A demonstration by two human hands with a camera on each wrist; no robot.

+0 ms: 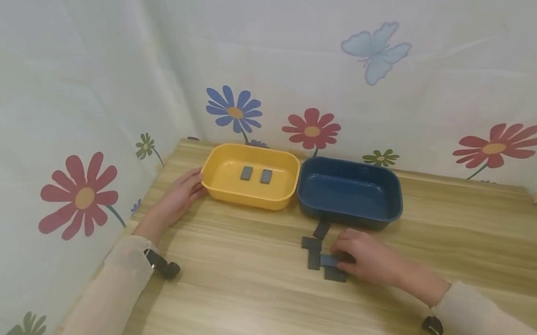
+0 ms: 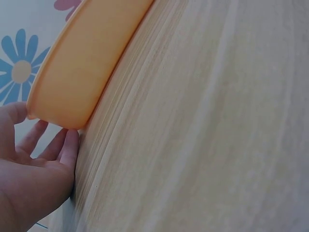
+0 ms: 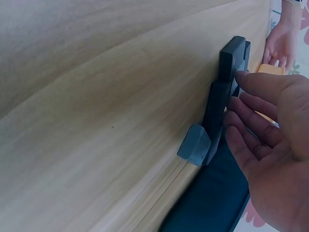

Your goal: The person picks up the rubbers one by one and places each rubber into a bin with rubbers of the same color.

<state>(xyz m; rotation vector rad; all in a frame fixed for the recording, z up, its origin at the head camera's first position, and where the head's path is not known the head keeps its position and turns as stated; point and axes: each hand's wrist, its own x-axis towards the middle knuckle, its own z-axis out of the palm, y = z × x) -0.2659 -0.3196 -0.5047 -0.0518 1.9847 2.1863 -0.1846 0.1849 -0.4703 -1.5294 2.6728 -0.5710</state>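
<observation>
In the head view, my left hand (image 1: 182, 195) is at the left end of a yellow plastic bin (image 1: 247, 199). The left wrist view shows the thumb at the rim and relaxed fingertips against the outer wall (image 2: 79, 82). My right hand (image 1: 369, 256) pinches a small blue-grey rectangular block (image 1: 329, 261) between thumb and fingers, low over a cluster of dark blocks (image 1: 314, 260). One dark block (image 1: 322, 230) lies at the cluster's far end, near the navy bin (image 1: 346, 215). Two grey blocks (image 1: 265, 176) lie inside the yellow bin.
Both bins stand side by side near the far edge of the wooden table (image 1: 239, 301). Behind and to the left hangs a white curtain (image 1: 276, 37) printed with flowers and a butterfly. Dark straps (image 1: 433, 326) sit at both wrists.
</observation>
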